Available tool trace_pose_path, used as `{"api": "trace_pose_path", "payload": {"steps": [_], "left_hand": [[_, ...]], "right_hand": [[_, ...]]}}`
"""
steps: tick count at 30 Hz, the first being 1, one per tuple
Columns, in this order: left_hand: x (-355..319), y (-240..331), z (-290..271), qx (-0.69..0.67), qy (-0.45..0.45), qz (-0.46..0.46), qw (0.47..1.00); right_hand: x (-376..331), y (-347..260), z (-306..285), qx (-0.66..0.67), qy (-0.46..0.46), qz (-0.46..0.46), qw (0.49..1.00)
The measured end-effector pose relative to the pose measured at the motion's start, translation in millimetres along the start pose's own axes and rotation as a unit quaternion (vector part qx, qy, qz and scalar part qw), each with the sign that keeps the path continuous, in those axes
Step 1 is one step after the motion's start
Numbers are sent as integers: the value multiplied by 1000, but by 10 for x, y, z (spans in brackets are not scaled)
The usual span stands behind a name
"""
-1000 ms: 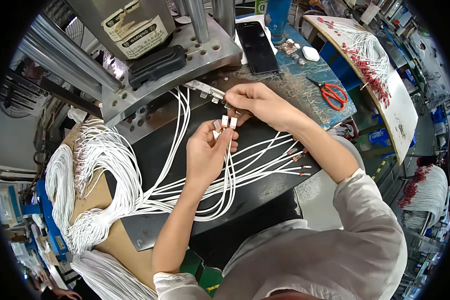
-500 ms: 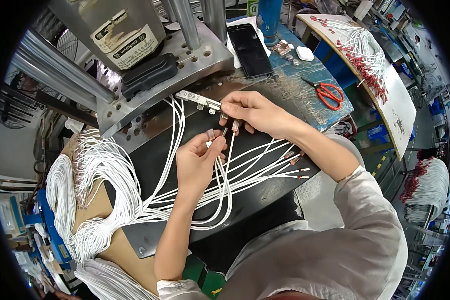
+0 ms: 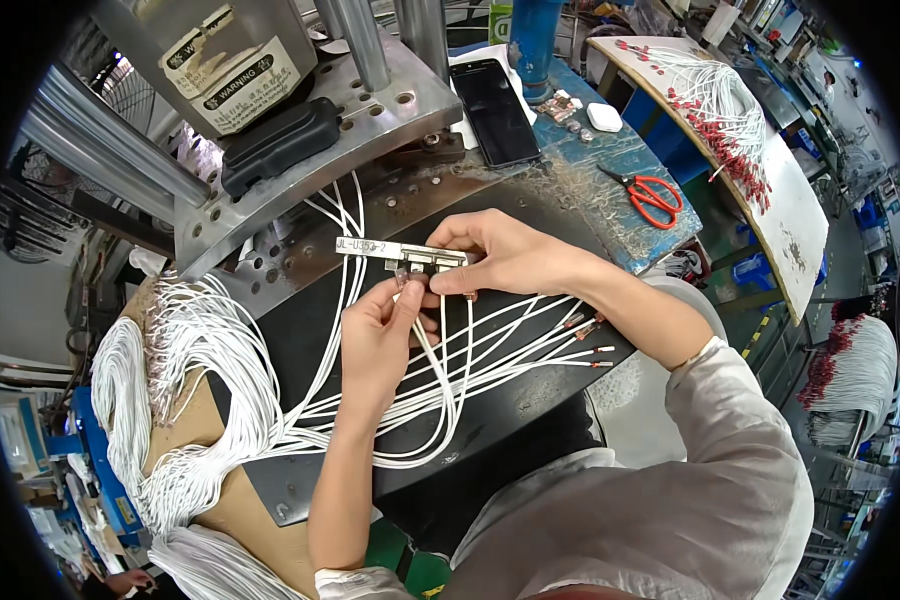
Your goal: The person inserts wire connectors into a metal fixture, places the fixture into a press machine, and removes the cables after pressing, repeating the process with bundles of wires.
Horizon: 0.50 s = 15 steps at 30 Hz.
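Within the last half second the metal bar had come nearer the person and swung almost level, and the left hand, apart from it then, had closed up beneath it. The right hand had its grip clamped on the bar's right part; the left's pinched white cables above the black sheet. Cables and bar had seemingly been brought together, though the hands hid any contact
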<state>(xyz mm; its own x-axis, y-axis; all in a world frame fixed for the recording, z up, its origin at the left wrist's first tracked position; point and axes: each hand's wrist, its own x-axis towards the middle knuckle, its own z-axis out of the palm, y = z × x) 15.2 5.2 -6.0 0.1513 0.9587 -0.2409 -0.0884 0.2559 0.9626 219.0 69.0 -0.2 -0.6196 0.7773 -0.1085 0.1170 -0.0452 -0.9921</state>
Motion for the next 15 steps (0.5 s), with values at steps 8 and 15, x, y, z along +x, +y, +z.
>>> {"api": "trace_pose_path", "payload": {"steps": [8, 15], "left_hand": [[-42, 22, -27, -2, -46, -40, 998], [-65, 120, 15, -31, -20, -43, 998]], "right_hand": [[-6, 8, -50, -8, -41, -6, 999], [-19, -91, -62, -9, -14, 25, 1000]]}}
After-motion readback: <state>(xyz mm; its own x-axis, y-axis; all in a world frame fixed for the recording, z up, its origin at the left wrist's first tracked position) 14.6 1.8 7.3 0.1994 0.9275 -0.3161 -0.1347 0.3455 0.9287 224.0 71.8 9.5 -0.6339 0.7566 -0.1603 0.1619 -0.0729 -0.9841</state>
